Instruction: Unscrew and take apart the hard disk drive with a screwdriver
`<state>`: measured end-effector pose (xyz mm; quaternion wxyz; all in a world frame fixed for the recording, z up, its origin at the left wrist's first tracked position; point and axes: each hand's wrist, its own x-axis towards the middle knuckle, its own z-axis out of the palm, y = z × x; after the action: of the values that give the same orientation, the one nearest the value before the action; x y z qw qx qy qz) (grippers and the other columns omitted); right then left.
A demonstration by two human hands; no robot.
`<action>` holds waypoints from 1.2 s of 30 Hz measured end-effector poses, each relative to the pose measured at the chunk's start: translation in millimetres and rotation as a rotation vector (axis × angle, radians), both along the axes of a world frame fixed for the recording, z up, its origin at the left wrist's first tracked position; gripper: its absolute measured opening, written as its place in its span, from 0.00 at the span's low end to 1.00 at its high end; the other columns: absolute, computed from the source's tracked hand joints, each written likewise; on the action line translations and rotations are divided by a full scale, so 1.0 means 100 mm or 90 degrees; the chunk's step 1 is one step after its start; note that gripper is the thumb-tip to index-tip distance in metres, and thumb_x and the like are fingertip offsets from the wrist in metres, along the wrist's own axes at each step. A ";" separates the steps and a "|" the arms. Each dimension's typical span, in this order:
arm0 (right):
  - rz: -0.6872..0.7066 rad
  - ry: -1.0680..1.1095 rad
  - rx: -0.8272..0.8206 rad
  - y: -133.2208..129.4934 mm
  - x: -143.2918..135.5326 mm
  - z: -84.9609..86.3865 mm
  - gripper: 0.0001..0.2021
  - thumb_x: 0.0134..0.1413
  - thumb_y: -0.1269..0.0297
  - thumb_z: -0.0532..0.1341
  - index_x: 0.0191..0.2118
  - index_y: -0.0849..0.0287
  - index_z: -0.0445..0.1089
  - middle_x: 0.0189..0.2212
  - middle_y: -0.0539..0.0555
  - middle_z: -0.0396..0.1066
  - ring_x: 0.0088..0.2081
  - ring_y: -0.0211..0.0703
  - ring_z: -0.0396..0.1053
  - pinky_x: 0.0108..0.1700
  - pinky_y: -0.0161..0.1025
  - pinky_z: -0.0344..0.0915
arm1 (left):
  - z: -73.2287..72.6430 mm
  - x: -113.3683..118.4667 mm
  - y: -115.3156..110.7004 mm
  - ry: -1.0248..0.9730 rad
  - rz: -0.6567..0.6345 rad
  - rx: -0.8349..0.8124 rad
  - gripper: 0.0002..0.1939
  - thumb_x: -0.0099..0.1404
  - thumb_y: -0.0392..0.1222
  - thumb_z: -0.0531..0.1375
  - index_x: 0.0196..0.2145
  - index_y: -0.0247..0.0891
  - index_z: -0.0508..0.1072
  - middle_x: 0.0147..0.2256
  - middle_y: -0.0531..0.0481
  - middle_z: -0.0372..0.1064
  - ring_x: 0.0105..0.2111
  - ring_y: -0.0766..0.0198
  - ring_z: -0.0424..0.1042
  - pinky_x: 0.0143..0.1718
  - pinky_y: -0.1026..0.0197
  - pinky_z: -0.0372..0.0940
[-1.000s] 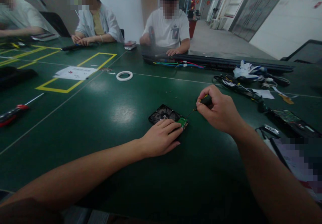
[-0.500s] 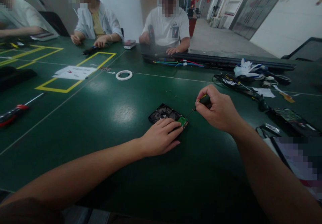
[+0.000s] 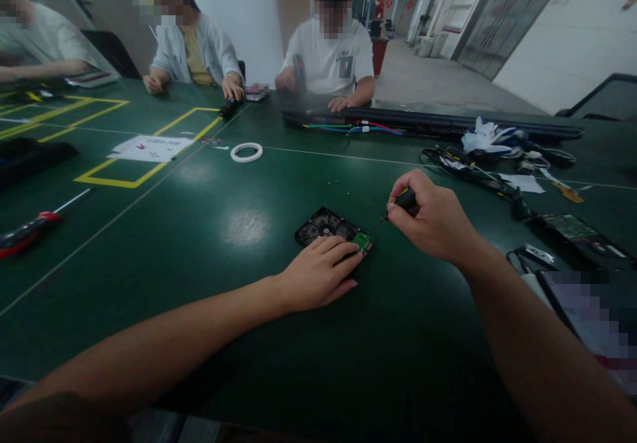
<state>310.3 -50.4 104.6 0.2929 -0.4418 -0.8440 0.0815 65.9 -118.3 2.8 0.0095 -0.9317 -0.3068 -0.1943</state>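
Observation:
On the green table lies a hard drive (image 3: pixel 322 224), its black underside up and a small green circuit board (image 3: pixel 361 239) at its right end. My left hand (image 3: pixel 318 270) rests on the drive's near side, fingers stretched out over it and thumb apart. A screwdriver (image 3: pixel 405 199) with a black and yellow handle is gripped in my closed right hand (image 3: pixel 428 214). Its thin shaft slants down to the left, and the tip is at the circuit board's edge. Whether the tip sits in a screw is too small to tell.
A red and black screwdriver (image 3: pixel 34 227) lies at left. A white tape roll (image 3: pixel 247 152) and a paper sheet (image 3: pixel 149 148) are beyond. To the right are cables (image 3: pixel 462 164), white gloves (image 3: pixel 485 138) and another drive with a circuit board (image 3: pixel 580 234). Several people sit across the table.
My hands, the hard drive and the screwdriver stay nearly in place. Across the table, a person's hand has shifted a dark tool to the right. The view has tilted slightly.

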 end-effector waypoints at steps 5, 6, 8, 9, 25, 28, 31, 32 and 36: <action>0.002 -0.003 -0.011 -0.01 0.00 0.00 0.06 0.57 0.66 0.62 0.40 0.55 0.64 0.28 0.51 0.71 0.27 0.42 0.67 0.33 0.41 0.59 | 0.01 0.00 -0.01 -0.001 -0.002 0.000 0.24 0.76 0.49 0.56 0.63 0.33 0.68 0.61 0.37 0.67 0.58 0.45 0.66 0.58 0.44 0.66; 0.001 -0.002 -0.011 0.00 0.00 0.00 0.06 0.57 0.66 0.62 0.40 0.55 0.64 0.28 0.51 0.71 0.27 0.42 0.67 0.34 0.41 0.59 | 0.01 0.00 0.00 -0.001 -0.002 0.001 0.24 0.76 0.49 0.56 0.63 0.33 0.68 0.61 0.37 0.67 0.58 0.45 0.66 0.58 0.44 0.66; 0.001 -0.002 -0.010 0.00 0.00 -0.01 0.06 0.57 0.66 0.62 0.40 0.55 0.64 0.28 0.50 0.70 0.27 0.42 0.67 0.34 0.41 0.59 | 0.01 0.01 0.00 0.002 0.000 0.003 0.24 0.77 0.49 0.56 0.63 0.33 0.68 0.60 0.37 0.67 0.58 0.45 0.66 0.58 0.44 0.66; 0.002 -0.002 -0.008 0.01 0.01 -0.01 0.06 0.57 0.66 0.62 0.40 0.55 0.64 0.27 0.50 0.70 0.27 0.42 0.67 0.33 0.41 0.59 | 0.01 0.01 0.00 0.003 0.001 0.004 0.24 0.77 0.49 0.56 0.63 0.33 0.68 0.60 0.37 0.67 0.58 0.45 0.66 0.58 0.44 0.66; 0.007 -0.003 -0.018 0.00 0.01 -0.01 0.07 0.57 0.66 0.62 0.40 0.54 0.64 0.27 0.51 0.71 0.27 0.43 0.67 0.34 0.41 0.59 | 0.00 0.01 0.00 0.000 -0.001 -0.012 0.24 0.76 0.49 0.57 0.63 0.33 0.68 0.61 0.36 0.67 0.59 0.45 0.66 0.58 0.43 0.66; 0.000 -0.004 -0.016 0.00 0.00 -0.01 0.07 0.57 0.66 0.62 0.40 0.54 0.64 0.26 0.50 0.70 0.27 0.43 0.67 0.34 0.41 0.59 | 0.01 0.01 0.00 0.002 0.000 -0.009 0.24 0.76 0.49 0.56 0.63 0.33 0.68 0.61 0.37 0.67 0.59 0.45 0.66 0.59 0.43 0.66; -0.001 -0.009 -0.014 0.01 0.01 -0.01 0.07 0.57 0.66 0.62 0.40 0.55 0.64 0.26 0.49 0.69 0.26 0.43 0.67 0.34 0.41 0.59 | 0.01 0.01 -0.01 0.002 -0.002 -0.002 0.24 0.77 0.49 0.56 0.63 0.33 0.68 0.61 0.37 0.67 0.58 0.45 0.67 0.59 0.43 0.66; -0.002 -0.009 -0.013 0.01 0.01 -0.01 0.07 0.57 0.66 0.63 0.40 0.55 0.64 0.26 0.50 0.69 0.26 0.43 0.67 0.34 0.41 0.59 | 0.01 0.01 0.00 0.002 -0.001 -0.001 0.24 0.77 0.49 0.56 0.63 0.33 0.68 0.61 0.37 0.67 0.58 0.45 0.67 0.59 0.43 0.66; 0.001 -0.006 -0.011 0.00 0.01 -0.01 0.07 0.57 0.66 0.62 0.40 0.54 0.64 0.27 0.50 0.70 0.27 0.43 0.67 0.34 0.41 0.59 | 0.01 0.00 0.00 0.005 0.000 -0.007 0.24 0.76 0.49 0.56 0.63 0.34 0.68 0.61 0.37 0.67 0.58 0.45 0.67 0.58 0.43 0.66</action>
<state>311.2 -50.3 103.7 0.2847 -0.4444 -0.8449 0.0870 66.1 -118.3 3.8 0.0059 -0.9325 -0.3078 -0.1887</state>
